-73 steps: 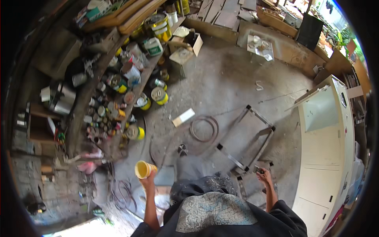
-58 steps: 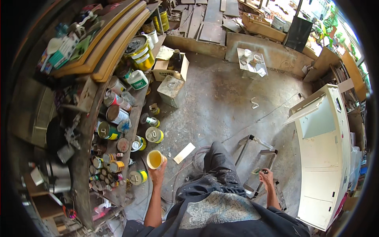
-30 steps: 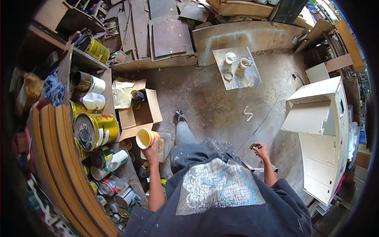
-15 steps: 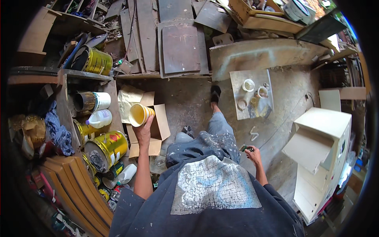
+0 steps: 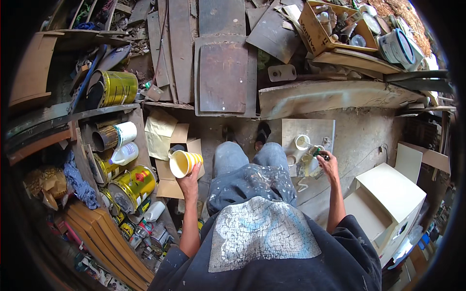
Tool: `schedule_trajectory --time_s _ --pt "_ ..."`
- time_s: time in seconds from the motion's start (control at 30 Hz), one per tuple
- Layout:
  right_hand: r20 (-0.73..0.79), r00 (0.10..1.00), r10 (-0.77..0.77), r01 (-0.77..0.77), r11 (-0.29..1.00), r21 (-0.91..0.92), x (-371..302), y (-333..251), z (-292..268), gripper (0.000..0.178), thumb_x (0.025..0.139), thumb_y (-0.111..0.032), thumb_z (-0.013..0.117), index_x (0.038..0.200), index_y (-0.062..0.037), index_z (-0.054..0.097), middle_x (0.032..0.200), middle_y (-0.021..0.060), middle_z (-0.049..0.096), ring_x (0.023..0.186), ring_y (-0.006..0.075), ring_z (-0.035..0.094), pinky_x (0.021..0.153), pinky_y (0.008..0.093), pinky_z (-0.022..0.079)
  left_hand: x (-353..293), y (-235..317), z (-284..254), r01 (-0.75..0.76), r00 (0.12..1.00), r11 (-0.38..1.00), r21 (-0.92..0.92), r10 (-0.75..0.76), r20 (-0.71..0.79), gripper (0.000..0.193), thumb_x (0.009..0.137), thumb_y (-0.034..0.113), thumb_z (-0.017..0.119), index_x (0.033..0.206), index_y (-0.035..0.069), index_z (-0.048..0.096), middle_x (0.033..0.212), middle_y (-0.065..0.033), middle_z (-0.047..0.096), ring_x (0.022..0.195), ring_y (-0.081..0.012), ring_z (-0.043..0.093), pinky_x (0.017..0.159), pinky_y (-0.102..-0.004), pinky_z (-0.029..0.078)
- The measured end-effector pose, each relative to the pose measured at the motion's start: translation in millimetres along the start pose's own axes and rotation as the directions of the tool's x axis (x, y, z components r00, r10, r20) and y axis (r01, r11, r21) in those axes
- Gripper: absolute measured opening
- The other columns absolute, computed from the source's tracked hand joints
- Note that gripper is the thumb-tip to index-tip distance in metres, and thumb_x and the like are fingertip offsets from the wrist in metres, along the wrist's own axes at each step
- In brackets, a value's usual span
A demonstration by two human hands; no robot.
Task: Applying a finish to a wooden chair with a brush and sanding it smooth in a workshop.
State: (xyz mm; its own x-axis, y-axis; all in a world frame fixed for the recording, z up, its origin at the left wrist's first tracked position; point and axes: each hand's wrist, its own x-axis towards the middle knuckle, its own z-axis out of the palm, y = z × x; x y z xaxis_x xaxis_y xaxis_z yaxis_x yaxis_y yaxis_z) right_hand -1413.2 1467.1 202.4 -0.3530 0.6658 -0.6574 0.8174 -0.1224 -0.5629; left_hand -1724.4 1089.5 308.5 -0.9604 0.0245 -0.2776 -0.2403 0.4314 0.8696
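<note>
My left hand (image 5: 188,183) is wrapped round a yellow-and-white striped cup (image 5: 183,163), its pale inside tilted up toward me. In my right hand (image 5: 328,165) is a tool with a green-and-black handle (image 5: 319,153); its thin shaft points toward a white tub (image 5: 302,141). That tub stands on a stained grey board (image 5: 294,127) on the ground. My right hand is over the board's near right part and partly hides the other small containers there. Below the cup lies an open cardboard box (image 5: 171,189).
Yellow paint cans (image 5: 132,186), a white jug (image 5: 125,153) and smaller tins crowd the left side. At right stands a white cabinet (image 5: 391,192). Planks and metal sheets (image 5: 223,77) lie ahead, with a carton of clutter (image 5: 315,36) at far right.
My right hand has moved forward with the tool, from beside my leg to the board. The cup has shifted slightly right and nearer. My legs are now side by side.
</note>
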Motion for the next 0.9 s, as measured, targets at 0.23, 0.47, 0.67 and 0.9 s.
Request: schedule_trajectory --time_s 0.23,0.47,0.67,0.9 --pt "0.092 0.994 0.059 -0.053 0.996 -0.069 6 3 12 0.027 0.079 -0.016 0.07 0.102 -0.0037 0.065 0.071 0.004 0.06 0.059 0.0103 0.056 0.053 0.0251 0.048 36 6 21 -0.024 0.996 0.993 0.112 0.014 0.091 0.043 0.072 0.002 0.075 0.11 -0.004 0.055 0.101 -0.0095 0.064 0.09 -0.0177 0.062 0.082 -0.0304 0.048" --pt "0.117 0.972 0.204 -0.183 0.969 -0.167 -25 51 39 0.031 0.077 -0.017 0.072 0.103 -0.0019 0.065 0.07 0.0052 0.062 0.058 0.011 0.058 0.053 0.0255 0.049 59 33 25 0.027 0.985 0.993 0.118 -0.046 0.165 0.036 0.074 -0.002 0.072 0.108 -0.003 0.058 0.1 -0.0074 0.064 0.089 -0.0157 0.062 0.081 -0.029 0.048" --pt "0.132 0.935 0.329 -0.321 0.944 -0.083 -34 20 41 0.033 0.076 -0.019 0.073 0.103 -0.0027 0.066 0.071 0.0068 0.064 0.06 0.0125 0.06 0.057 0.0266 0.049 69 39 28 0.047 0.984 0.987 0.156 -0.073 0.164 0.034 0.075 -0.001 0.071 0.106 -0.004 0.058 0.099 -0.0078 0.064 0.088 -0.0155 0.062 0.079 -0.0285 0.049" --pt "0.116 0.951 0.285 -0.286 0.958 -0.007 -29 12 42 0.035 0.075 -0.024 0.073 0.104 -0.0047 0.066 0.07 0.0093 0.065 0.059 0.0152 0.062 0.059 0.029 0.05 61 43 29 0.017 0.98 0.976 0.216 -0.059 0.189 0.041 0.075 0.002 0.073 0.112 -0.002 0.057 0.102 -0.0083 0.063 0.091 -0.0161 0.061 0.082 -0.0296 0.048"
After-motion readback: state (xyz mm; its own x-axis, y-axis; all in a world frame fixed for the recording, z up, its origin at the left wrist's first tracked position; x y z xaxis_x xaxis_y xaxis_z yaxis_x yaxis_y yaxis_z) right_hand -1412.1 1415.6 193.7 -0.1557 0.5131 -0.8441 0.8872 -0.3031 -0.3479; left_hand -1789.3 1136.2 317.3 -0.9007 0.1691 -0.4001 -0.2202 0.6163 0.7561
